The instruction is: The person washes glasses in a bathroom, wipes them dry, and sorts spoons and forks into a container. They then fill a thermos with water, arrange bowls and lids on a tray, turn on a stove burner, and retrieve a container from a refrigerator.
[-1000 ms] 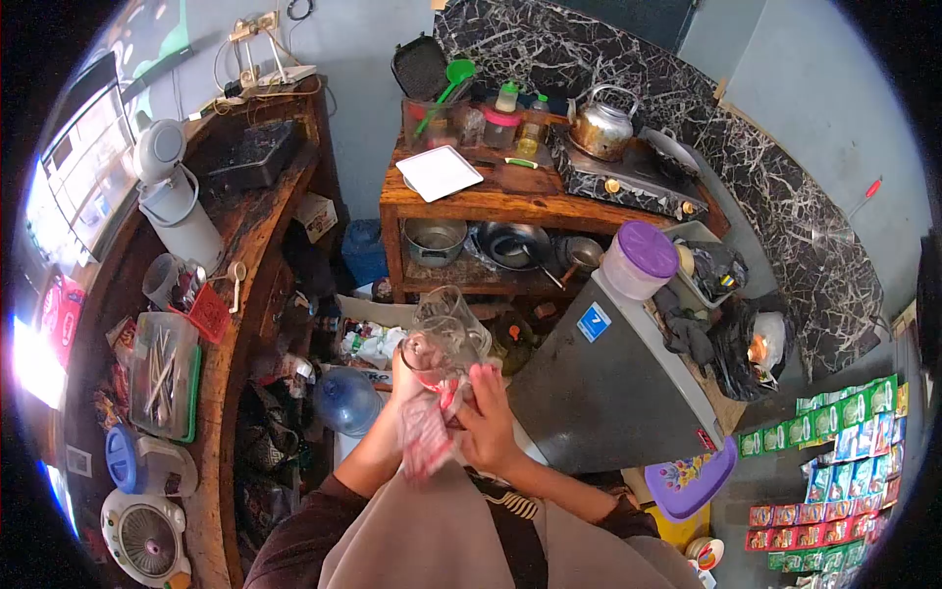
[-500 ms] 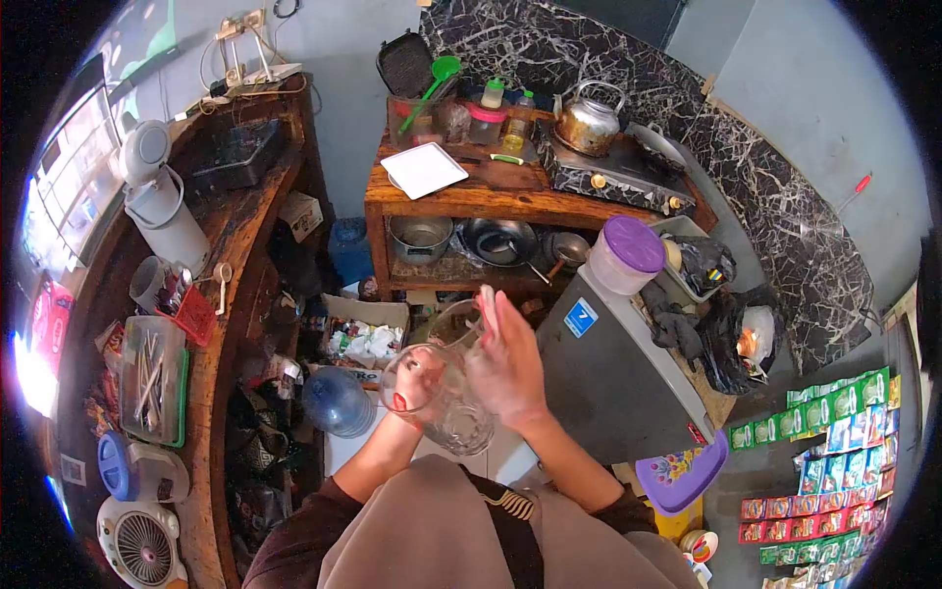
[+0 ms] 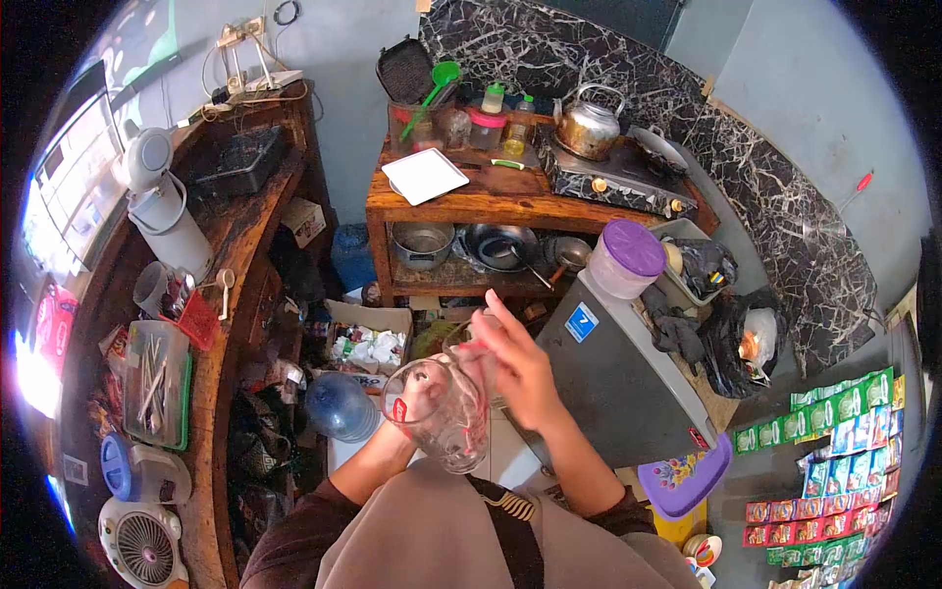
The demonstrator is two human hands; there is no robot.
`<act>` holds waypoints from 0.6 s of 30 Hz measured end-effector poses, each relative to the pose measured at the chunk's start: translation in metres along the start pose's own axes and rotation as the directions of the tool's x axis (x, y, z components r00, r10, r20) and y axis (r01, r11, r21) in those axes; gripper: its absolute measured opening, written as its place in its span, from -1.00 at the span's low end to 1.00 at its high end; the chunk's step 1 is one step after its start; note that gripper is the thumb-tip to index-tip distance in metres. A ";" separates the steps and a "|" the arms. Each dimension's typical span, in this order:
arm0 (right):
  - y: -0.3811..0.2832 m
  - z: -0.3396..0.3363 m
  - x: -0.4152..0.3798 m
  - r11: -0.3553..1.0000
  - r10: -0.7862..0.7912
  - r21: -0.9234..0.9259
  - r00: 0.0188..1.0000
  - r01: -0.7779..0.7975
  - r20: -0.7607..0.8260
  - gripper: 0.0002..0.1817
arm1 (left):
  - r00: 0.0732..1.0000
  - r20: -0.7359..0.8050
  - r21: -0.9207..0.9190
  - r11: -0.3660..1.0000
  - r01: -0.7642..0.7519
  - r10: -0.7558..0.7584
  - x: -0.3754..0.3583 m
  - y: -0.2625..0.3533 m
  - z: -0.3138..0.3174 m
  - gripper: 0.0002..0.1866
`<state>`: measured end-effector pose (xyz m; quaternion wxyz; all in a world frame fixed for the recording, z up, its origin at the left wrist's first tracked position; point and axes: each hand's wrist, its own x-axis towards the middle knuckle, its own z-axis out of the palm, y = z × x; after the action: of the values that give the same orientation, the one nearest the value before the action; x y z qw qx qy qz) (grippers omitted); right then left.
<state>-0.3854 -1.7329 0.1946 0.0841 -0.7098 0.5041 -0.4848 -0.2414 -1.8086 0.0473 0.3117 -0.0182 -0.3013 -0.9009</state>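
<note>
A clear glass mug [image 3: 461, 442] with a small red logo is tilted in front of my body. Behind its wall, my left hand [image 3: 422, 391] is closed on it, and its fingers show through the glass. A second clear glass [image 3: 455, 340] overlaps the first from behind, its rim showing to the left of my right fingers. My right hand [image 3: 528, 378] is on this second glass, with long, slightly blurred fingers along its side. How its thumb sits is hard to see through the overlapping glass.
Left, a wooden counter [image 3: 211, 393] bears a plastic box [image 3: 157, 368], a red basket [image 3: 199, 322] and a fan [image 3: 145, 545]. Ahead, a wooden table [image 3: 471, 206] holds a stove and a kettle [image 3: 589, 128]. A grey fridge [image 3: 618, 393] stands close right. A blue water jug [image 3: 339, 402] lies below.
My right hand has shifted slightly right and down, its fingers spreading a little. The glass mug in my left hand has tipped a little and moved slightly lower.
</note>
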 end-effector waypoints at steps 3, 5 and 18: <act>0.025 0.003 -0.006 0.699 0.268 0.649 0.951 -0.301 0.152 -0.53 | 0.984 -0.179 0.052 0.999 0.004 0.006 -0.003 0.007 0.030 -0.53; 0.056 0.019 -0.026 -0.105 0.434 0.926 0.821 -0.363 0.372 -0.56 | 0.998 -0.018 -0.120 0.991 -0.064 0.062 0.001 -0.004 0.007 -0.58; 0.009 -0.033 -0.045 0.840 0.513 0.360 0.812 -0.407 -0.278 -0.72 | 0.929 -0.321 0.499 0.867 0.002 0.182 0.004 0.031 0.072 -0.85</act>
<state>-0.4174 -1.6891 0.1793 0.2059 -0.4429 0.5941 -0.6391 -0.2384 -1.7903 0.1236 0.3979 0.2113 -0.4572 -0.7668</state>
